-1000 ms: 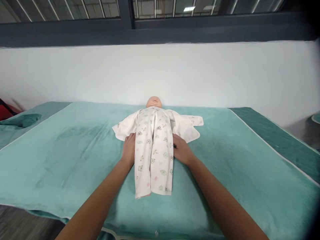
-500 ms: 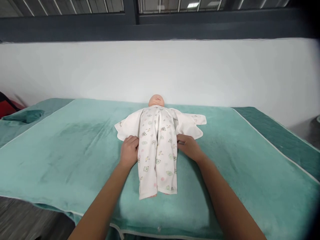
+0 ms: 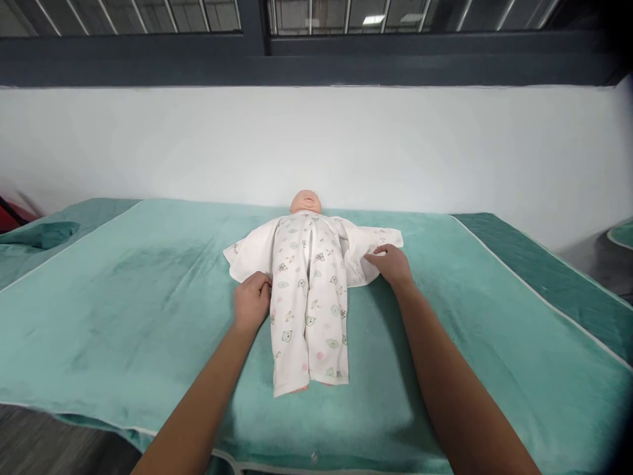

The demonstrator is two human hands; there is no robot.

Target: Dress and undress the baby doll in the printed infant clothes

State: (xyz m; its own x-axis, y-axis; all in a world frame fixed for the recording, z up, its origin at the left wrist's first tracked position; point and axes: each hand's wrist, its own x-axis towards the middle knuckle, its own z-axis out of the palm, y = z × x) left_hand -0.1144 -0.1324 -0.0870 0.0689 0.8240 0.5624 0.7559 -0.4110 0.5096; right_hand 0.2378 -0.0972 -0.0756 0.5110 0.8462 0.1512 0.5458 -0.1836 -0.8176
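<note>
From here I see the doll (image 3: 306, 200) lying between both hands, the right hand (image 3: 392, 264) pinching its white shirt (image 3: 254, 248), the left hand (image 3: 252, 300) curled beside the printed trousers (image 3: 289, 310), its grip unclear.

On the blanket (image 3: 148, 297), before the wall (image 3: 306, 145), lies the doll (image 3: 305, 201), its shirt (image 3: 254, 251) spread to the 2 sides of its trousers (image 3: 291, 310), the left hand (image 3: 252, 300) by the trousers' left edge, the right hand (image 3: 391, 265) at the shirt's right flap.

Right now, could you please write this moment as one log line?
left hand: at edge of printed garment | right hand: at white top | doll: lying on green cover | grip: unclear
</note>
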